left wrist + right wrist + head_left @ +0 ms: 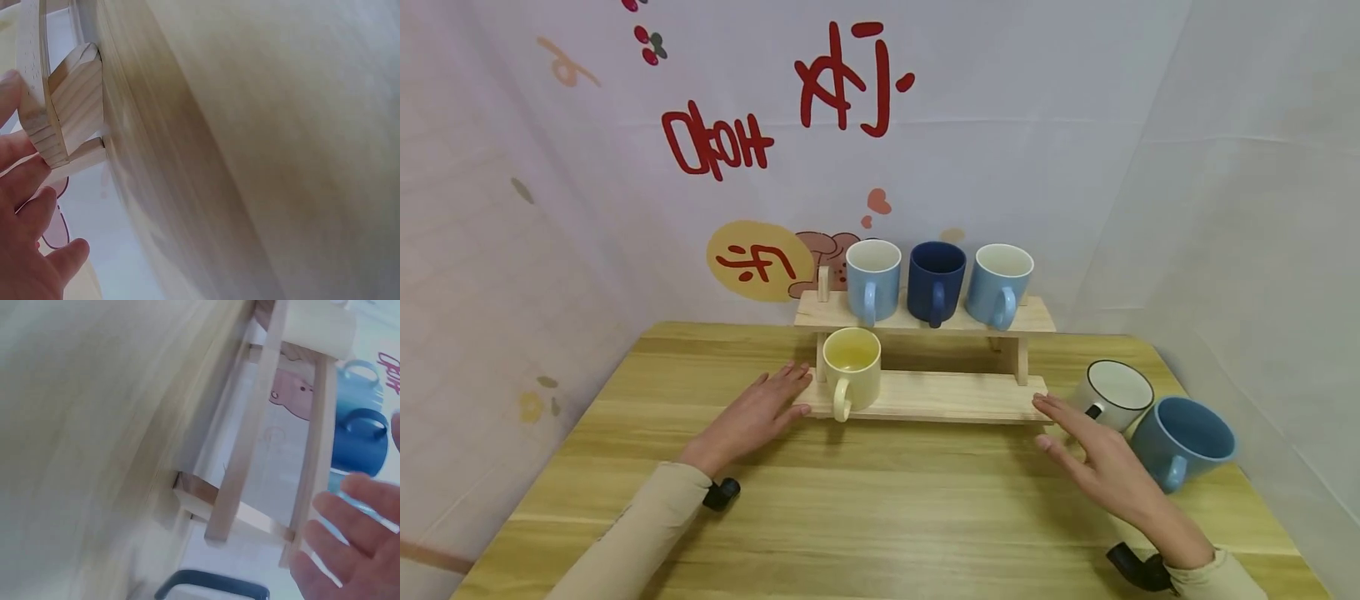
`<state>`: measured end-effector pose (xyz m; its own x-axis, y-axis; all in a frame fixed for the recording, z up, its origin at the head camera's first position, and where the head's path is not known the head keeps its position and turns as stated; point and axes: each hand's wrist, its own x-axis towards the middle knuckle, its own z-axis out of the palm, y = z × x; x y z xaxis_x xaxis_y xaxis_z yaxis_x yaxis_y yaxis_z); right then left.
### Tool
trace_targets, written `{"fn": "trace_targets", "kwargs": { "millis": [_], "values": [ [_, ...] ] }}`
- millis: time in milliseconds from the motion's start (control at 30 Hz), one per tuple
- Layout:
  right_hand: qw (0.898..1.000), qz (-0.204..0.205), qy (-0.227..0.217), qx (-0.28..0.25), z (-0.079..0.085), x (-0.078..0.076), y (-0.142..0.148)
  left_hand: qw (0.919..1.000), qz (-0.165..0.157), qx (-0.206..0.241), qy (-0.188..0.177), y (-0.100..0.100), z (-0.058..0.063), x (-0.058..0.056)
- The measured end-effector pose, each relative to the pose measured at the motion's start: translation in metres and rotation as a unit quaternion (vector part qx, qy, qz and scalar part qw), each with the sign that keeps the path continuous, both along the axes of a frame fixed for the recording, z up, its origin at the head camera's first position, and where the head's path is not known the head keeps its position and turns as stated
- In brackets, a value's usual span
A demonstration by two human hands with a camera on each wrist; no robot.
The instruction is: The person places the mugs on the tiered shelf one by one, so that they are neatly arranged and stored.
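A two-tier wooden shelf (955, 397) stands at the back of the table. My left hand (751, 423) lies at the left end of its lower board, fingers extended; in the left wrist view those fingers (28, 178) are right at the board's end. At the opposite end is my right hand (1105, 471), fingers straight and spread, fingertips close to the board's corner. Neither hand grips a mug. On the lower board, beside my left hand, sits a pale yellow mug (859, 367), handle toward me. Up top, a dark blue mug (935, 279) stands between two light blue mugs (876, 287).
Right of the shelf, a white mug with a black rim (1116, 400) stands partly behind my right hand. A larger blue mug (1195, 442) is beside it, near the right edge of the wooden table (880, 517). Printed white cloth (1000, 108) hangs behind.
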<state>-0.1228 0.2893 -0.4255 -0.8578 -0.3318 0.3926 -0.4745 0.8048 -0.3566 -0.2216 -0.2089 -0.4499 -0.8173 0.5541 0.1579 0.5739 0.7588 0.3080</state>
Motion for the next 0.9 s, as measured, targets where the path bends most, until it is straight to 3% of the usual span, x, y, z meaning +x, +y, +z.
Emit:
{"fn": "trace_targets", "kwargs": {
  "millis": [133, 333, 667, 900],
  "values": [
    [0.998, -0.054, -0.004, -0.043, 0.006, 0.014, 0.009, 1.0, 0.003, 0.002, -0.009, -0.001, 0.001, 0.0],
    [0.985, -0.114, -0.058, -0.12, 0.007, 0.027, 0.021, 0.9998, 0.0, 0.01, -0.016, -0.002, 0.001, 0.0],
    [0.96, -0.153, -0.12, -0.2, -0.005, 0.036, 0.028, 0.9997, 0.0, 0.016, -0.02, -0.002, 0.0, -0.001],
    [0.937, -0.16, -0.214, -0.226, -0.011, 0.033, 0.029, 0.9994, -0.004, 0.027, -0.02, -0.001, 0.0, 0.0]
  ]
}}
